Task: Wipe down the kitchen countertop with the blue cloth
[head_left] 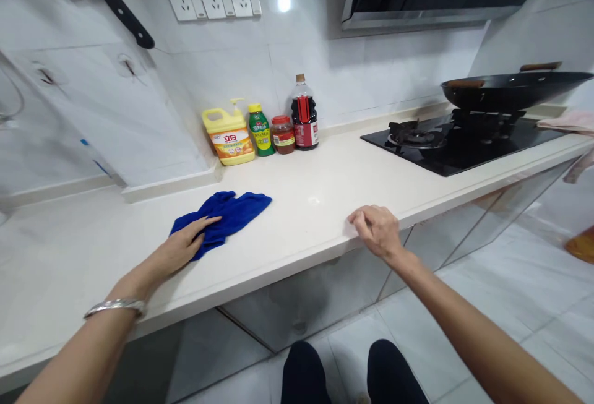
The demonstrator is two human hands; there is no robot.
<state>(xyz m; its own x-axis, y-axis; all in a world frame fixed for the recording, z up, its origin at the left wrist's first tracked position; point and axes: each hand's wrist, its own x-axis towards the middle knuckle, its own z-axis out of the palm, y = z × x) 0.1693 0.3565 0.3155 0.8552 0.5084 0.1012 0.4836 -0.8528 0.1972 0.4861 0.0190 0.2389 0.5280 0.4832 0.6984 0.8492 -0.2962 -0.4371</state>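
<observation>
A crumpled blue cloth lies on the white countertop. My left hand rests on the cloth's near left part, fingers stretched out and lying flat rather than wrapped round it. A silver bracelet circles that wrist. Over at the counter's front edge, my right hand is curled into a loose fist set against the top, and nothing shows in it. Between the two hands is a stretch of bare countertop.
Along the wall stand a yellow detergent jug, a green bottle, a red-lidded jar and a dark sauce bottle. To the right, a wok sits on the black gas hob. A knife hangs upper left.
</observation>
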